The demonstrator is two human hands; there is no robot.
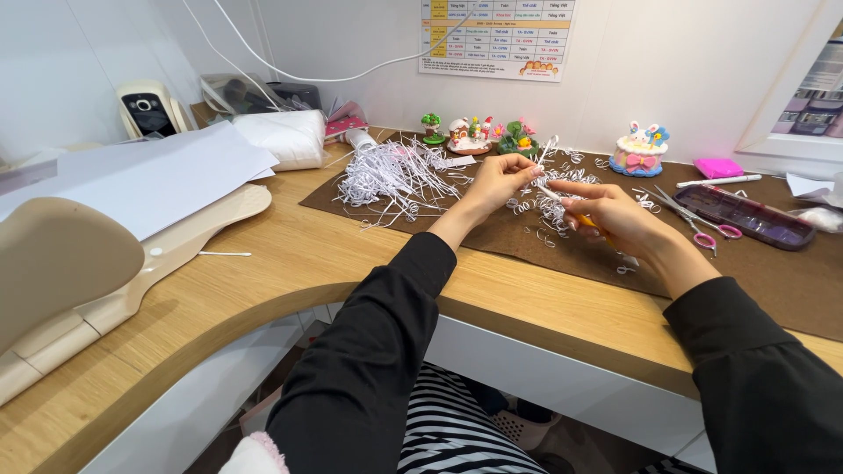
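Hands meet over the brown mat (492,241): left hand (500,178) pinches a white paper strip (546,187), right hand (615,219) is closed around an orange-handled tool (590,222) touching that strip. Curled strips (549,211) lie beneath; straight strip pile (391,175) at 9 o'clock, scissors (702,224) at 3.

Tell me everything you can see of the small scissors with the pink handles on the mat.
The scissors are small, with slim grey metal blades and two pink loop handles. They lie flat on the brown mat, closed or nearly so, blades pointing up-left and handles toward the lower right. They sit just in front of a long dark purple tray, right of the right hand. No hand touches them.
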